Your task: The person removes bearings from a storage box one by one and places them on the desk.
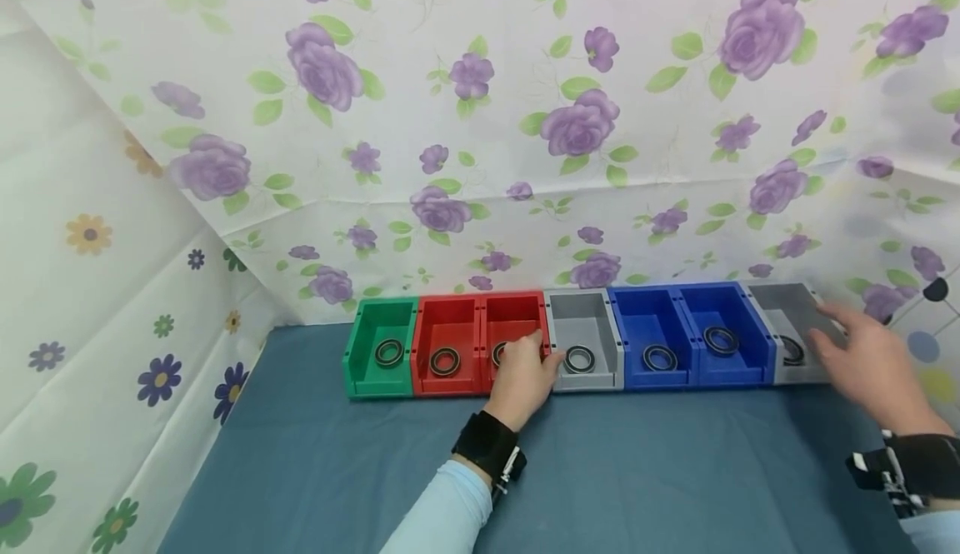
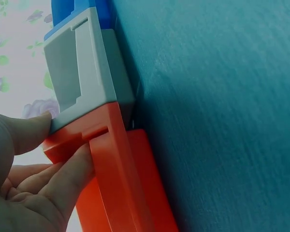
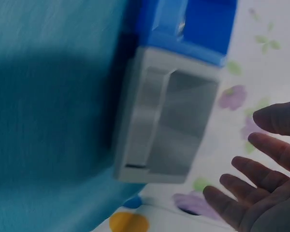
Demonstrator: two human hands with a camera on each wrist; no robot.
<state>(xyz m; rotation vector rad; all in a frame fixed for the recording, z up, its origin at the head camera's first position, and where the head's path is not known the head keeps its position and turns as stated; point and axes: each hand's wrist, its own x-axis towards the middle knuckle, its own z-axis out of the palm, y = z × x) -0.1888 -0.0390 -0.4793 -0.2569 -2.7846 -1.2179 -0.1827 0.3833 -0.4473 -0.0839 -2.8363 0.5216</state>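
Observation:
My left hand [image 1: 521, 379] straddles the wall between the right-hand red bin [image 1: 513, 308] and the middle grey bin [image 1: 581, 308]. In the left wrist view its fingers [image 2: 72, 179] reach inside the red bin and the thumb lies at the grey side, pinching the wall. A black-rimmed ring bearing in that red bin is partly hidden by the hand. My right hand [image 1: 873, 362] is beside the grey end bin [image 1: 780, 296], fingers spread and holding nothing in the right wrist view. A bearing [image 1: 792, 351] lies in this end bin.
The bins form one row against the flowered backdrop [image 1: 480, 162]. A green bin [image 1: 381, 314], another red bin [image 1: 447, 312] and two blue bins [image 1: 650, 308] each hold a bearing. A blue-green cloth [image 1: 645, 471] covers the table in front.

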